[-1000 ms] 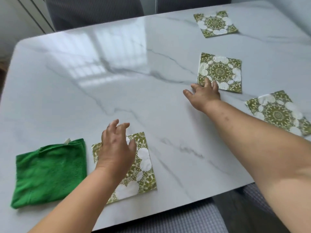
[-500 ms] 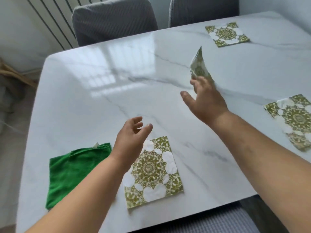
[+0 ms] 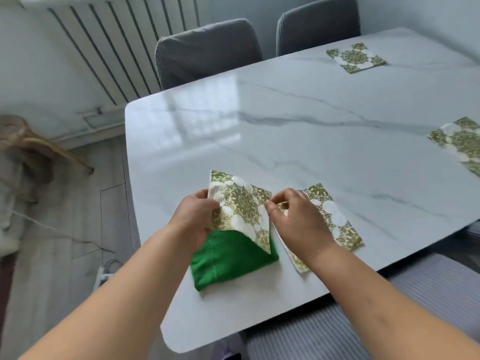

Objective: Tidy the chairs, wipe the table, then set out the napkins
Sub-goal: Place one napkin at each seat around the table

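Note:
A green-and-white patterned napkin (image 3: 240, 209) hangs tilted just above the near left part of the white marble table (image 3: 298, 131). My left hand (image 3: 193, 220) pinches its left edge and my right hand (image 3: 296, 219) pinches its right edge. Beneath it lies a folded green cloth (image 3: 231, 261). A second napkin (image 3: 335, 224) lies flat under and beside my right hand. Two more napkins lie flat, one at the far right (image 3: 355, 57), one at the right edge (image 3: 462, 142).
Two grey chairs (image 3: 207, 50) (image 3: 317, 24) stand pushed in at the table's far side. A striped chair seat (image 3: 324, 331) sits below the near edge. A radiator (image 3: 117, 42) lines the wall. A wooden stool (image 3: 33, 144) and cables are on the floor at left.
My right hand has carried the lifted napkin from the table's middle to the near left, over the green cloth. My left hand has closed on its other edge. The view has swung left.

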A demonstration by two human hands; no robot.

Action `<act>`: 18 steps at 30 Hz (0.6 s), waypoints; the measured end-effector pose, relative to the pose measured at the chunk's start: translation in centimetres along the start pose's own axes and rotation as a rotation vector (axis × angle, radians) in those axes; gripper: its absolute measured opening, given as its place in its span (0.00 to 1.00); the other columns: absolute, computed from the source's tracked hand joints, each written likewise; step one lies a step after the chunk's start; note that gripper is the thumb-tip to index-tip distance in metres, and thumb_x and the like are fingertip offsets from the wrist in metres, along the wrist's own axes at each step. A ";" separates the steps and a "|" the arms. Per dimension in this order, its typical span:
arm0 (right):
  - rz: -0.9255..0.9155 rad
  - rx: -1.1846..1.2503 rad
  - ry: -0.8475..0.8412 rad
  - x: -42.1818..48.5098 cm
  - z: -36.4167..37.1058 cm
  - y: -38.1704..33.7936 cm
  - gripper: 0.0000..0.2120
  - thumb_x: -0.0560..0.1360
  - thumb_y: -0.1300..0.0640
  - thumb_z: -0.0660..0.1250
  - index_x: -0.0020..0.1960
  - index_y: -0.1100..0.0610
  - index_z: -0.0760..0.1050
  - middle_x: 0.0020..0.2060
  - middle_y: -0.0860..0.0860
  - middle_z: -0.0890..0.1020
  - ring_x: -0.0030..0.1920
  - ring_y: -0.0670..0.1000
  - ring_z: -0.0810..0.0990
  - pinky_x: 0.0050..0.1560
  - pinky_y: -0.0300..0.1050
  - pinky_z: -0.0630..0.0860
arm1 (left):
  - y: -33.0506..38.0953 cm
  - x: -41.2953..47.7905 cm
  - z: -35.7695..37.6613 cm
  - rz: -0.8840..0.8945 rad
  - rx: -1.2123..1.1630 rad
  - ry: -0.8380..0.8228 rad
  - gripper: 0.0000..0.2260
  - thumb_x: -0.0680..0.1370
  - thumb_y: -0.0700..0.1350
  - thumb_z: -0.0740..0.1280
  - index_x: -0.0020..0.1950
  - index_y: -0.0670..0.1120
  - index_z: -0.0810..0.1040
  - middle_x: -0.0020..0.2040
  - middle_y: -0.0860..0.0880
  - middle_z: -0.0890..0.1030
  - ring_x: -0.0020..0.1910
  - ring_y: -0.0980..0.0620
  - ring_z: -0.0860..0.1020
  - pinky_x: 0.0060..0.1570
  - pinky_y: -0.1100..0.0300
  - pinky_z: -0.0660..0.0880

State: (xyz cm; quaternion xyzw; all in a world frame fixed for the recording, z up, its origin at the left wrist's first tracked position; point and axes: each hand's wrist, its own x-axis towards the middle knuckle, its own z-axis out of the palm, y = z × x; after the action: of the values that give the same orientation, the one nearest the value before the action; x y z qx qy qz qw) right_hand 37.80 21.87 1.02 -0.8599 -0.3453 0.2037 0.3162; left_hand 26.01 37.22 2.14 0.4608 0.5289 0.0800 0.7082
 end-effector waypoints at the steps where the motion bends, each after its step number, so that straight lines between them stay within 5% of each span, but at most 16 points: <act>1: 0.067 -0.030 -0.026 -0.2 0.1 0.1 0.12 0.79 0.44 0.60 0.51 0.53 0.74 0.49 0.48 0.78 0.49 0.49 0.77 0.46 0.43 0.71 | 0.2 -0.3 -0.7 -0.001 -0.004 0.013 0.14 0.77 0.31 0.59 0.61 0.40 0.75 0.56 0.36 0.78 0.41 0.46 0.75 0.37 0.55 0.73; 6: 0.265 0.064 -0.217 -1.1 1.5 -0.4 0.20 0.78 0.38 0.57 0.48 0.55 0.73 0.42 0.53 0.81 0.42 0.54 0.83 0.44 0.56 0.82 | 1.1 -1.8 -3.0 0.038 -0.105 0.011 0.13 0.78 0.30 0.58 0.58 0.40 0.76 0.56 0.36 0.78 0.42 0.46 0.77 0.37 0.56 0.74; 11: 0.511 0.538 -0.281 -1.4 3.7 -3.4 0.24 0.80 0.43 0.60 0.63 0.62 0.68 0.51 0.57 0.79 0.44 0.55 0.84 0.40 0.50 0.83 | 2.0 -2.1 -4.8 0.063 -0.140 -0.121 0.15 0.78 0.31 0.59 0.62 0.40 0.76 0.52 0.38 0.81 0.42 0.46 0.81 0.40 0.54 0.79; 15: 0.663 0.849 -0.237 -0.5 5.8 -6.1 0.17 0.80 0.48 0.63 0.54 0.63 0.77 0.45 0.59 0.82 0.40 0.56 0.83 0.42 0.51 0.83 | 3.9 -1.0 -7.5 0.069 -0.141 -0.267 0.15 0.78 0.30 0.58 0.60 0.40 0.77 0.50 0.40 0.83 0.41 0.47 0.83 0.37 0.55 0.81; 18: 0.725 1.025 -0.127 1.0 8.3 -8.2 0.12 0.78 0.58 0.66 0.56 0.66 0.78 0.40 0.59 0.84 0.39 0.56 0.83 0.38 0.49 0.81 | 5.8 1.3 -10.9 0.100 0.040 -0.308 0.13 0.78 0.32 0.61 0.58 0.42 0.78 0.49 0.40 0.83 0.42 0.45 0.81 0.42 0.53 0.79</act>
State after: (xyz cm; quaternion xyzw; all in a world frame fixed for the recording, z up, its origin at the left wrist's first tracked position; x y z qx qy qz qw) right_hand 29.94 30.55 0.58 -0.6476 0.0914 0.4883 0.5778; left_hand 19.76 47.46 5.34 0.5072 0.3921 0.0332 0.7667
